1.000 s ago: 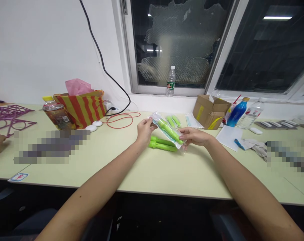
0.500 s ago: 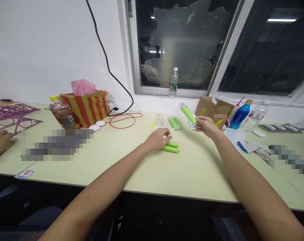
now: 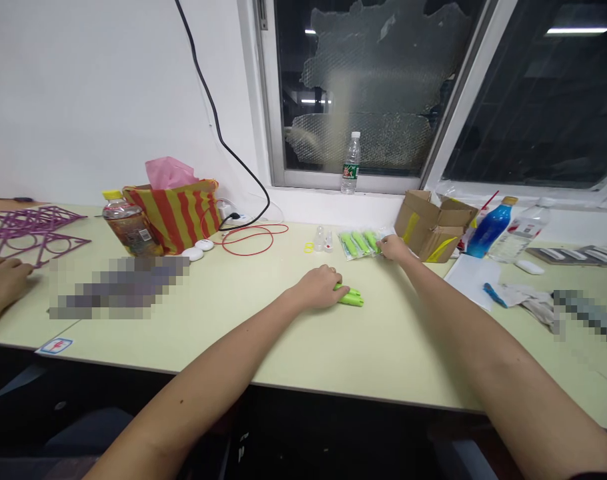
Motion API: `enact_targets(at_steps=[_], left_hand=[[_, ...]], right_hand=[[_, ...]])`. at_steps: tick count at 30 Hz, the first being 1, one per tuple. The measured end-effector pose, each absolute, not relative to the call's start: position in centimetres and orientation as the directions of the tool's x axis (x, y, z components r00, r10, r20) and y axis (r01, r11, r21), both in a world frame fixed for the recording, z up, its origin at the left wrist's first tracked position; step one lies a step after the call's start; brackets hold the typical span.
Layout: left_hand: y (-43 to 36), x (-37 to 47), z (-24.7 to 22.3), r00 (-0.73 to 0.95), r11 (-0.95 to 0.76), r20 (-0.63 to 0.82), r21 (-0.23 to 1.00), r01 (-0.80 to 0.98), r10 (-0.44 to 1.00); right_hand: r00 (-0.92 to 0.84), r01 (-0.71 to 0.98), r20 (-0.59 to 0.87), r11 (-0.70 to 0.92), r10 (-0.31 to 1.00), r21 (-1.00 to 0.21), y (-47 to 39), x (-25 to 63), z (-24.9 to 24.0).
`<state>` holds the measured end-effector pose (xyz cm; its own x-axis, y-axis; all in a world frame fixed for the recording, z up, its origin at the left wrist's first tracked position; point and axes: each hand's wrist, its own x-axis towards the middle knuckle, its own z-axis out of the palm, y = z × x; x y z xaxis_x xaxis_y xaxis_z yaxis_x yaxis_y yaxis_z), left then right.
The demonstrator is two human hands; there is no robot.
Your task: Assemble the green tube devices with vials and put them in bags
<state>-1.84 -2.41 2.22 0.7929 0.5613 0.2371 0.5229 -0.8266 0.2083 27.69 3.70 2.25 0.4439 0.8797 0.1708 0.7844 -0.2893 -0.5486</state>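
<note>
My left hand (image 3: 319,288) is closed over two bright green plastic tubes (image 3: 352,298) on the table, its thumb and fingers curled round them. Only their notched right ends show. Farther back, my right hand (image 3: 396,249) pinches the right end of a clear plastic bag with a similar green tube (image 3: 371,241) inside. This bag lies flat at the right of two more bagged green tubes (image 3: 354,245), side by side. Left of them stand small clear plastic pieces (image 3: 323,239) and a yellow ring-shaped piece (image 3: 309,247).
An open cardboard box (image 3: 431,227) stands right of my right hand, near a blue bottle (image 3: 492,228) and gloves (image 3: 528,301). At left are a striped bag (image 3: 183,217), a tea bottle (image 3: 132,227), a red cord (image 3: 248,241) and another person's hand (image 3: 6,287).
My right hand has lowered the bagged green tube from the air to the table beside the other bagged tubes. My left hand has closed over the loose green tubes.
</note>
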Motion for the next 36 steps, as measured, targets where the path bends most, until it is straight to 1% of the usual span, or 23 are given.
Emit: enact_targets(at_steps=[3,6,7,8,9,10,11,13,15,16,18,20,22,24,26,28,29,30,32,34,36], left_hand=[[-2.7,-1.7,2.3,0.780,-0.810,0.220,0.195,0.553,0.586],[-3.0,-1.7,2.6,0.776,-0.805,0.215,0.171,0.568,0.593],[-3.1,-1.6,2.7,0.778,-0.806,0.212,0.165,0.569,0.592],[-3.1,-1.6,2.7,0.778,-0.806,0.209,0.162,0.570,0.592],[-3.1,-1.6,2.8,0.775,-0.803,0.207,0.165,0.573,0.596],[-3.0,-1.6,2.8,0.770,-0.797,0.207,0.173,0.578,0.603],[-3.0,-1.7,2.8,0.764,-0.791,0.207,0.184,0.583,0.611],[-2.7,-1.7,2.6,0.756,-0.785,0.215,0.212,0.582,0.619],[-2.3,-1.7,2.5,0.763,-0.797,0.236,0.237,0.556,0.602],[-2.2,-1.7,2.4,0.769,-0.808,0.254,0.237,0.539,0.587],[-1.8,-1.7,2.3,0.776,-0.832,0.300,0.202,0.517,0.555],[-1.5,-1.6,2.2,0.773,-0.845,0.349,0.144,0.515,0.530],[-1.3,-1.6,2.4,0.759,-0.846,0.394,0.106,0.523,0.518],[-1.3,-1.7,2.8,0.717,-0.845,0.484,0.093,0.527,0.501],[-1.4,-2.1,3.6,0.653,-0.855,0.604,0.093,0.511,0.456],[-1.8,-2.6,4.5,0.630,-0.890,0.667,0.114,0.441,0.398],[-2.1,-2.9,5.0,0.661,-0.912,0.648,0.138,0.387,0.379],[-2.3,-3.1,5.3,0.719,-0.929,0.593,0.170,0.329,0.363],[-2.8,-3.2,5.5,0.837,-0.938,0.430,0.225,0.265,0.340],[-3.1,-3.1,5.1,0.900,-0.931,0.273,0.228,0.284,0.341],[-3.2,-2.9,4.5,0.914,-0.925,0.187,0.199,0.322,0.359]], right_hand=[[0.450,0.832,0.234,-0.310,0.862,-0.460,3.1,26.1,2.5],[0.406,0.887,0.367,-0.264,0.837,-0.378,1.7,23.7,3.0],[0.319,0.932,0.468,-0.184,0.824,-0.311,1.1,22.8,3.2],[0.210,0.962,0.532,-0.078,0.820,-0.260,0.4,21.8,3.4],[0.112,0.969,0.565,0.034,0.817,-0.243,-0.3,20.8,3.6],[0.023,0.955,0.556,0.146,0.831,-0.257,-1.1,19.9,3.8],[-0.053,0.921,0.527,0.246,0.848,-0.302,-1.9,19.1,3.9],[-0.147,0.818,0.450,0.364,0.881,-0.445,-3.3,17.9,3.9],[-0.237,0.710,0.349,0.407,0.907,-0.575,-4.4,17.4,3.6],[-0.285,0.663,0.310,0.420,0.907,-0.620,-4.8,17.3,3.3],[-0.353,0.589,0.271,0.437,0.896,-0.680,-5.3,17.3,2.8],[-0.387,0.533,0.261,0.446,0.884,-0.719,-5.3,17.4,2.4],[-0.401,0.502,0.256,0.445,0.880,-0.742,-5.0,17.6,2.2],[-0.364,0.522,0.268,0.433,0.892,-0.735,-4.6,17.9,2.2],[-0.260,0.567,0.296,0.393,0.919,-0.724,-4.1,18.6,2.3],[-0.134,0.555,0.296,0.319,0.946,-0.768,-3.7,19.7,2.3],[-0.085,0.501,0.269,0.274,0.960,-0.821,-3.6,20.4,2.1],[-0.045,0.408,0.227,0.225,0.973,-0.885,-3.6,21.0,2.0],[-0.028,0.140,0.152,0.154,0.988,-0.978,-3.8,21.9,1.4],[-0.053,-0.108,0.102,0.096,0.993,-0.990,-4.1,22.1,0.9],[-0.087,-0.273,0.090,0.063,0.992,-0.960,-4.5,21.6,0.4]])
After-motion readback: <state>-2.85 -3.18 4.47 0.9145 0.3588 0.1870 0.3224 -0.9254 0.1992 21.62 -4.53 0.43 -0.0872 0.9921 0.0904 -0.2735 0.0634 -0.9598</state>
